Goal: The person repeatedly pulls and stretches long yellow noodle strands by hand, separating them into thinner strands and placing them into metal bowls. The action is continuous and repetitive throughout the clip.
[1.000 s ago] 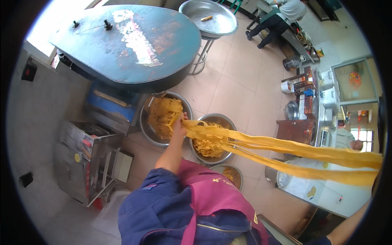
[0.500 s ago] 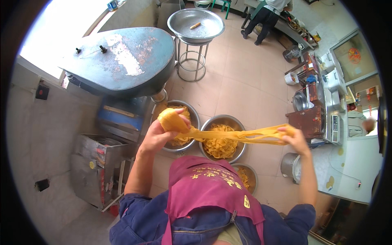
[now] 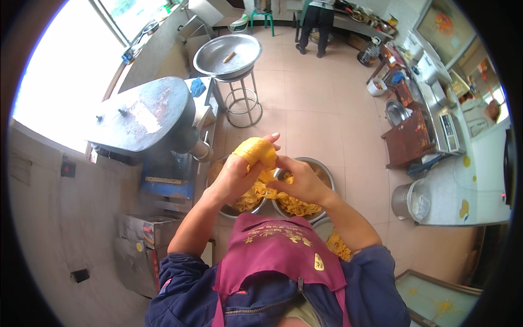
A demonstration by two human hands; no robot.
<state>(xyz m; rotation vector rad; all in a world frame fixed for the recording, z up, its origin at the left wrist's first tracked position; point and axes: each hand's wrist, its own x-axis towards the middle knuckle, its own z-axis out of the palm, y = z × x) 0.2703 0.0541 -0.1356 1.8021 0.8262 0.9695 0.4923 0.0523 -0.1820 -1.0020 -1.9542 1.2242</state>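
A second ago we had the long yellow sheet of thin bean-curd skin (image 3: 260, 158) stretched wide to the right; half a second ago our hands were closing in, and now the strip is gathered into a wad between them, so the pulling-out is over and we judge that folding is in hand. Our left hand (image 3: 235, 177) is raised, palm toward us, with the wad wrapped over its fingers, which curl around it. Our right hand (image 3: 303, 182) meets it from the right, its fingers pinching the loose tail just below the wad. Both forearms rise from the maroon apron (image 3: 278, 250). The wad hangs above two round steel basins (image 3: 324, 173) on the floor, each holding more yellow strips.
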